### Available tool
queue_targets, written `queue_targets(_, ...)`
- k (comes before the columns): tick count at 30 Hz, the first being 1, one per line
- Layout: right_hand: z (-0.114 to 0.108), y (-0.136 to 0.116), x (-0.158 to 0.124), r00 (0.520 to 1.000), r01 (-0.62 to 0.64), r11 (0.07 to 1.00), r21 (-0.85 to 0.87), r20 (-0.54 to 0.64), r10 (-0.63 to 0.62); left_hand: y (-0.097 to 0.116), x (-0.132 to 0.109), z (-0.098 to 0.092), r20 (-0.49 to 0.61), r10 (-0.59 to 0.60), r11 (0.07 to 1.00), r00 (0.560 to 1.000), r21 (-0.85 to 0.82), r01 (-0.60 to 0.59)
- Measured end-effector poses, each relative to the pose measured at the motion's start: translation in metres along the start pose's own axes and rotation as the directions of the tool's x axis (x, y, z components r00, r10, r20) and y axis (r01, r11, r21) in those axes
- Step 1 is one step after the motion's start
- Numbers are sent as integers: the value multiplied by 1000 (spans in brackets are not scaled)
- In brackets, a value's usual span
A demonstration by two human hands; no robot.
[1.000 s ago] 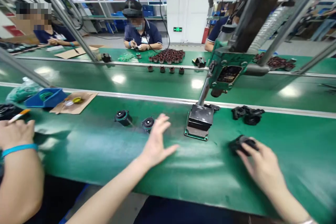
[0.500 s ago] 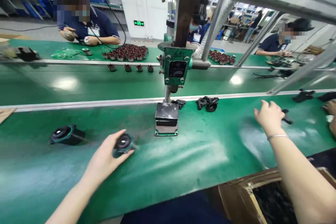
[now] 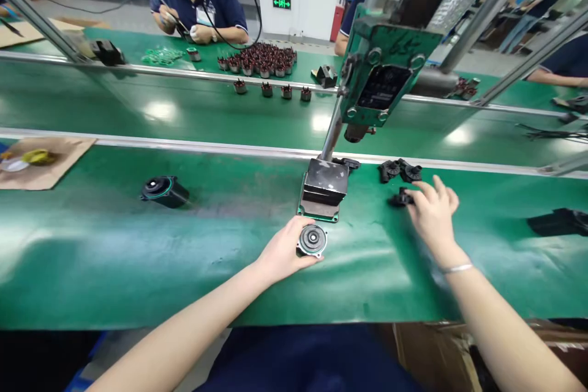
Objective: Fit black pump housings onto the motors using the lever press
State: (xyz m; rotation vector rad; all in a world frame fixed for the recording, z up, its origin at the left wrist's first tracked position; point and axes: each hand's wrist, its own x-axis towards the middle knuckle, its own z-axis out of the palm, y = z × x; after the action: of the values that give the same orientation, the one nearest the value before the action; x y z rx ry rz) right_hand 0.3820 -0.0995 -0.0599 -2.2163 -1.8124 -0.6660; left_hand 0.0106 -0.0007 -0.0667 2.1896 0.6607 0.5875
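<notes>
My left hand (image 3: 283, 251) grips a round black motor housing (image 3: 313, 239) with a green ring, just in front of the press base (image 3: 325, 182). The housing's round face points up. Farther right, my right hand (image 3: 432, 211) pinches a small black plastic part (image 3: 401, 197) low over the green bench. Two similar black parts (image 3: 399, 170) lie just behind it. Another black motor housing (image 3: 165, 191) rests on its side at the left.
The green press head (image 3: 383, 73) hangs above the bench. A long black part (image 3: 558, 222) lies at the right, and brown cardboard (image 3: 50, 162) at the left. Across the conveyor, a person (image 3: 199, 6) works beside many copper-coloured parts (image 3: 261, 60).
My left hand has carried the housing right, to the front of the press base. My right hand has moved left and now holds a small black part. The view has shifted.
</notes>
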Motion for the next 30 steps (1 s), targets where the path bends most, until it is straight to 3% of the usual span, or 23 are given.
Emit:
queue_targets(5, -15, -38, -58, 986, 159, 981, 113, 33, -163, 1, -2, 10, 17, 5, 999, 1000, -48, -4)
queue_targets(10, -30, -60, -75, 975, 147, 948, 281, 119, -187, 2, -4, 12, 28, 18, 998, 999, -55, -16)
queue_targets(13, -27, -76, -71, 995, -20, 937, 348, 102, -17, 1, -4, 12, 20, 31, 998, 999, -57, -30)
queue_targets(16, -15, -90, -63, 985, -172, 900, 400, 97, 145, 1, -6, 13, 14, 11, 996, 1000, -92, -10)
queue_targets(20, -11, -100, -50, 972, -233, 839, 491, 140, 189, -1, -10, 16, 22, -78, 971, 997, -225, 81)
queue_targets(25, -57, -129, -22, 969, -246, 794, 555, 144, 199, 0, -12, 15, 34, -79, 966, 996, -245, 85)
queue_targets(28, -87, -164, -9, 986, -163, 800, 577, 116, 118, 3, -13, 15, -3, -82, 976, 997, -204, 80)
queue_targets(30, -95, -186, -7, 996, -84, 812, 577, 72, 52, 4, -14, 15, -23, -76, 979, 997, -193, 70)
